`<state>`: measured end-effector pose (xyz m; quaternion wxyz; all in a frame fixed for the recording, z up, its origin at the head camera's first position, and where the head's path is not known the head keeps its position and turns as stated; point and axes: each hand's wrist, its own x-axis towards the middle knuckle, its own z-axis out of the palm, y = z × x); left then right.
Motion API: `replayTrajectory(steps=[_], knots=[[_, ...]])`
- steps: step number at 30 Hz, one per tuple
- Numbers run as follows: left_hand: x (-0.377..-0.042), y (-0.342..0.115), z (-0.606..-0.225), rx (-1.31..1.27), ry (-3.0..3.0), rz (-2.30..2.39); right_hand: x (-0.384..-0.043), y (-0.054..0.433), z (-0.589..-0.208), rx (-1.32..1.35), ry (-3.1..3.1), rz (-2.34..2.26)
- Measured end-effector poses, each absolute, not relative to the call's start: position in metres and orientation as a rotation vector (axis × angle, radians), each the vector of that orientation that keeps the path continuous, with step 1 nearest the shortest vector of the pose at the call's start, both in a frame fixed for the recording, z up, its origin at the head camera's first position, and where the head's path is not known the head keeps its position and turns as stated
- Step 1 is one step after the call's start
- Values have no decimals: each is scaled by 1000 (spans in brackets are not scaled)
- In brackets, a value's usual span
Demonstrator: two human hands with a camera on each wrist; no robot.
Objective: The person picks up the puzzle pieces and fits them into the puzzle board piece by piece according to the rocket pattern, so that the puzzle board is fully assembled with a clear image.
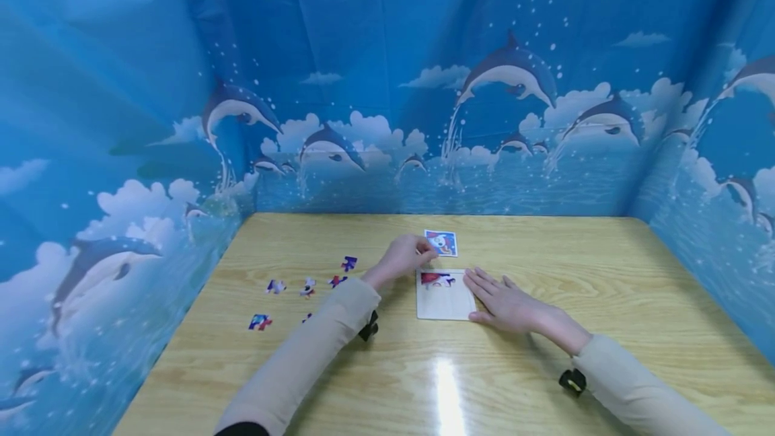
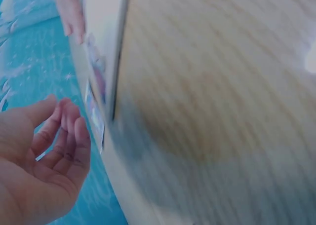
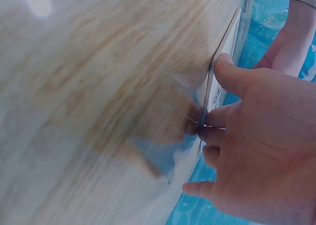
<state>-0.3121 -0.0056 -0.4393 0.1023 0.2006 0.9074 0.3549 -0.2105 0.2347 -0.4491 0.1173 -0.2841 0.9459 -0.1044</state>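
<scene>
A square white puzzle board (image 1: 445, 305) lies on the table, with a few joined jigsaw pieces (image 1: 436, 279) along its upper left. My right hand (image 1: 505, 305) rests at the board's right edge with fingers extended; in the right wrist view its thumb and fingertips (image 3: 212, 131) meet that edge. Above the board's upper left, my left hand (image 1: 408, 258) has loosely bent fingers, their tips overlapping the lower left of a small picture card (image 1: 445, 242). Nothing shows between thumb and fingers of the left hand (image 2: 54, 156) in the left wrist view.
Left of the board are several loose jigsaw pieces, among them a dark blue one (image 1: 348, 263), a pale one (image 1: 276, 286) and a multicoloured one (image 1: 260, 322). The left sleeve (image 1: 321, 335) partly covers others. A dolphin-print curtain (image 1: 375, 120) encloses the wooden table (image 1: 575, 254).
</scene>
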Motion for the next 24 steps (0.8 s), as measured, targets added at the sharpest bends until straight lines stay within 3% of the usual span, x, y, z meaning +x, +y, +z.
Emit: replayTrajectory(steps=[12, 24], knots=[[-325, -53, -421, 597, 2495, 1521, -207, 233, -442, -849, 2738, -360], [-330, -127, -424, 526, 2681, 1370, -207, 230, -439, -822, 2733, -340]])
